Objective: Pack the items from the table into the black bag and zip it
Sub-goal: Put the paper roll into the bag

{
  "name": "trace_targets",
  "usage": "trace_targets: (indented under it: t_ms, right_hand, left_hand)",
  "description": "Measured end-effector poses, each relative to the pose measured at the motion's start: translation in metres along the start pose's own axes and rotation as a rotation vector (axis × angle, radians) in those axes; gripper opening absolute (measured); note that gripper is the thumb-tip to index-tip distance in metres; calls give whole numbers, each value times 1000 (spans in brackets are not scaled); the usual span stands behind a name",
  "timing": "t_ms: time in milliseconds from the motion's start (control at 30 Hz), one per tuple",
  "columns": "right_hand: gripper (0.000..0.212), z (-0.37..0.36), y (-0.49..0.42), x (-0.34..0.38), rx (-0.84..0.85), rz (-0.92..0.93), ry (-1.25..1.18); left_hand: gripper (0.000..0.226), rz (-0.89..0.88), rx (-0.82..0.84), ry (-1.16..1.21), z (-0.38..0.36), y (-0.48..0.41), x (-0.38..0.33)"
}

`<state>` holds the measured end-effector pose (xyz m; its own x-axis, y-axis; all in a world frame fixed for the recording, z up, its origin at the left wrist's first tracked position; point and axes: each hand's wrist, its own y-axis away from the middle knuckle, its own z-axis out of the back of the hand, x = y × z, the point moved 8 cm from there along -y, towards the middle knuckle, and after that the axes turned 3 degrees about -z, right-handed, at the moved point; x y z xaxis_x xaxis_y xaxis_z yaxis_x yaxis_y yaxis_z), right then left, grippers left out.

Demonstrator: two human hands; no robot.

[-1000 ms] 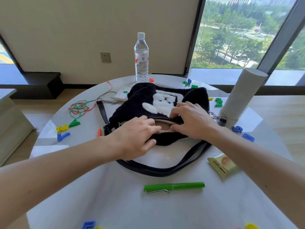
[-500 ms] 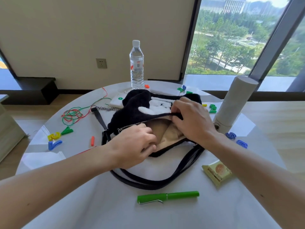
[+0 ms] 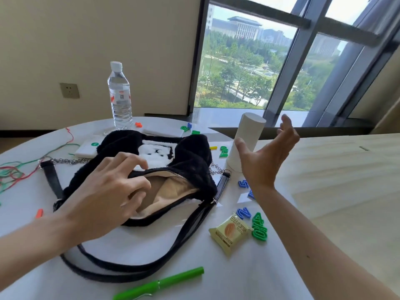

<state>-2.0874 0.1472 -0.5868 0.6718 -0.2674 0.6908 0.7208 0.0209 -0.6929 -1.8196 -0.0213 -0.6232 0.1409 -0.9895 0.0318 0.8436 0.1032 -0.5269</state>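
The fluffy black bag (image 3: 190, 156) with a white patch lies in the middle of the round white table (image 3: 216, 278), its zip undone and the beige lining showing. My left hand (image 3: 104, 191) pinches the upper edge of the opening and holds it up. Spread open in the air, my right hand (image 3: 266, 161) is raised just right of the white cylinder (image 3: 251, 131), palm toward it, holding nothing. A snack packet (image 3: 230, 232) and a green pen (image 3: 164, 282) lie in front of the bag. A water bottle (image 3: 119, 96) stands behind it.
The bag's black strap (image 3: 190, 226) loops across the table toward me. Coloured plastic numbers (image 3: 258, 228) lie scattered to the right and at the back. Red and green strings (image 3: 13, 172) lie at the left, a white box (image 3: 86, 148) behind the bag.
My right hand has let go of the bag's edge and lifted to the right, beside the white cylinder. My left hand moved up to the opening's upper edge. The camera turned right.
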Motion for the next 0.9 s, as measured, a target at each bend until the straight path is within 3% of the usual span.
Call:
trace_targets:
  t_ms: [133,267,467,667,767,900]
  right_hand:
    - [115,-28,-19,-60,186,-333,-12]
    - [106,-58,-27,-92,394,-436,-95]
    - [65,-68,-43,-96,461,-372,-19]
    - [55,-48,-53,-33,490,-195,-227]
    - [48,-39,-43,19,652,-118,-432]
    - [52,-33,-7,80,964,-76,-723]
  left_hand:
    - [27,75,-19,64,3,-8,-3]
    - [26,112,-15,75,10,-6,0]
    - [26,166,25,63,16,-1,6]
    - [19,170,-30,111,30,-24,-4]
    - [17,242,-143,224,45,-47,-1]
    - [25,495,-252,633,58,-69,15]
